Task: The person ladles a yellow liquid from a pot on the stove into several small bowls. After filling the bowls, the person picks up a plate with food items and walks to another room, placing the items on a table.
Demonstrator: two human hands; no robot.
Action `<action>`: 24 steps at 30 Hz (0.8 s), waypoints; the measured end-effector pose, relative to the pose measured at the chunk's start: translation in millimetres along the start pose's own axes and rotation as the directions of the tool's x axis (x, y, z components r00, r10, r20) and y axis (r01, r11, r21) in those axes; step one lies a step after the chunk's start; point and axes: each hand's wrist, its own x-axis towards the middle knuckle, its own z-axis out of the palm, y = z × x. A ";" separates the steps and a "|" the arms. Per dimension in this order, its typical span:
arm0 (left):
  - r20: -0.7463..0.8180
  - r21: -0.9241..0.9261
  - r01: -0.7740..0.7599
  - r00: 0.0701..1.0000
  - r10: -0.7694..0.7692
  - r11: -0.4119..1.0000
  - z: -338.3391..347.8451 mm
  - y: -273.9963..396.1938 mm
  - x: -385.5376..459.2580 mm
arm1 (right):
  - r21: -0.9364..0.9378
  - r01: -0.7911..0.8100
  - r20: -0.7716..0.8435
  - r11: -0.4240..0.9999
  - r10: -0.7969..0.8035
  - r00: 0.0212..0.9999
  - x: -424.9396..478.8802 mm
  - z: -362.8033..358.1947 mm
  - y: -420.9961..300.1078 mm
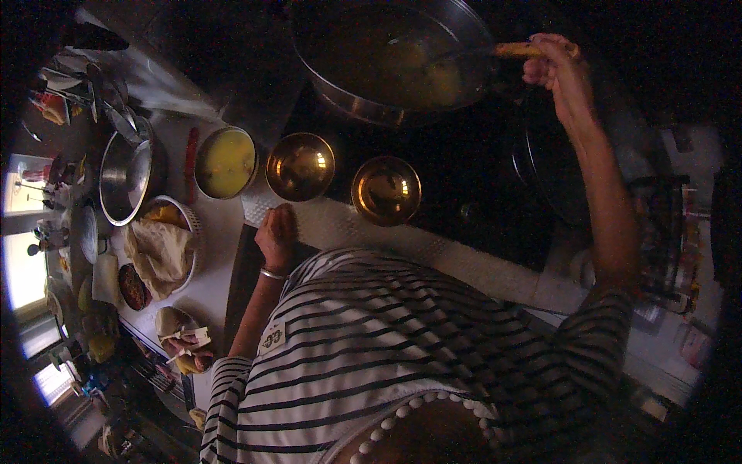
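Observation:
My right hand [550, 61] grips the wooden handle [517, 50] of a utensil whose far end dips into a large metal pot [359, 107] of yellowish liquid. What kind of utensil it is, I cannot tell. Near the counter's front edge, my left hand [276, 232] is curled, with no object visible in it. Just beyond it stands a shiny golden metal bowl [300, 167]. A second golden bowl [386, 190] sits to its right on the dark cooktop. Left of both, a bowl of yellow liquid [226, 162] rests on the white counter.
A large steel basin [126, 177] stands at the left, with a white basket [194, 232] holding a beige cloth [159, 255] nearer me. A red strip-like object [191, 156] lies beside the yellow bowl. Another dark round pan [550, 162] is under my right forearm.

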 end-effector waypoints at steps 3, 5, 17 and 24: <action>0.014 -0.002 0.026 1.000 -0.026 1.000 -1.3 1.4 0.0 | 0.020 -0.018 0.045 1.000 0.017 0.999 -9.6 5.2 -6.9; 0.021 -0.033 0.060 0.998 -0.059 0.998 -1.1 0.2 -0.7 | 0.036 -0.036 0.055 0.999 0.034 0.998 -11.9 3.7 -6.3; 0.049 0.104 -0.013 0.999 0.008 0.994 -0.3 -4.1 -1.0 | 0.127 -0.024 0.009 0.992 0.023 1.000 -0.8 -9.2 2.1; 0.086 0.129 -0.034 0.996 0.023 0.991 -2.9 2.0 1.4 | 0.078 0.020 -0.051 0.997 -0.016 0.999 13.4 -9.6 11.4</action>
